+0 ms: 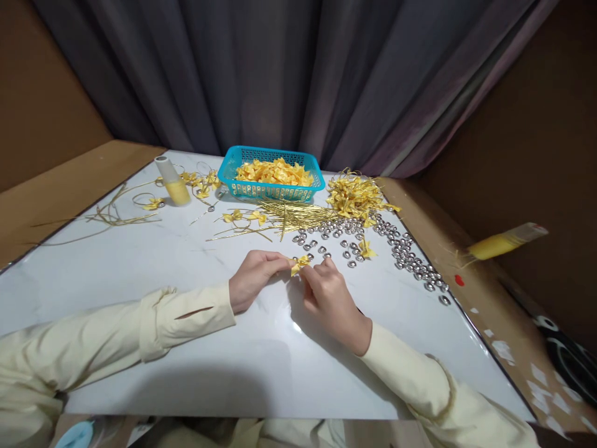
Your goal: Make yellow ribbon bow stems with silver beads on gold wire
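Bow: the small yellow bow (300,265) is held just above the table (224,367), between the fingertips of both hands, its ends partly covered by them.
Left hand: the bow's left end is pinched between thumb and fingers of the left hand (255,277).
Right hand: the right end is gripped in the curled fingers of the right hand (336,302); the thumb's contact is hard to make out.
Beads: silver beads (413,258) are scattered beyond and to the right of the hands; their holes are too small to be told.
Ties: gold ties (298,215) are heaped in front of the basket (272,192); the basket's floor is hidden by yellow pieces (275,172).
Pile: finished-looking bows (354,194) are tangled together, individual ones hard to separate.
Edges: a blue object (74,435) is cut off at bottom left; black handles (573,361) are lost in shadow at right.
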`<state>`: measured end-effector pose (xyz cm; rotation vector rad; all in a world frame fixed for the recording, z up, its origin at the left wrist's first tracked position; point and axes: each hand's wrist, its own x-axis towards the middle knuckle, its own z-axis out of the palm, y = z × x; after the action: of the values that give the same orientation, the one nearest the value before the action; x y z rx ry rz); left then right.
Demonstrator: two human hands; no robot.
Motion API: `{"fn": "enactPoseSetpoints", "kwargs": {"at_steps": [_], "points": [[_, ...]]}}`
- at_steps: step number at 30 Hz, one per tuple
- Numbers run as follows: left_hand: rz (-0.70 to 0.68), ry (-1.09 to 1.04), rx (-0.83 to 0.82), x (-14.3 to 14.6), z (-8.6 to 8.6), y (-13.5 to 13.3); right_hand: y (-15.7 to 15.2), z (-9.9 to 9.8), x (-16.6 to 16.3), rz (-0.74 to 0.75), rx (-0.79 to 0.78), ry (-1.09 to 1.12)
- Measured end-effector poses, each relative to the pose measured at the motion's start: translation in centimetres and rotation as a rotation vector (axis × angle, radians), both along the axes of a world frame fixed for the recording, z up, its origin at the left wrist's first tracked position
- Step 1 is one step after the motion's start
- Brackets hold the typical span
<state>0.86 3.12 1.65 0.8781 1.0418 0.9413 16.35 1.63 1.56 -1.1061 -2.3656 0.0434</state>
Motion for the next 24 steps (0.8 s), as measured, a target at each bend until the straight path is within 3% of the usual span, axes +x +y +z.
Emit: {"fn": "enactPoseSetpoints", "kwargs": {"at_steps": [24], "points": [[0.066,0.038,0.008,0.21,-0.35,0.00,0.13,-0.67,-0.73,-0.077,-0.081,0.033]]}}
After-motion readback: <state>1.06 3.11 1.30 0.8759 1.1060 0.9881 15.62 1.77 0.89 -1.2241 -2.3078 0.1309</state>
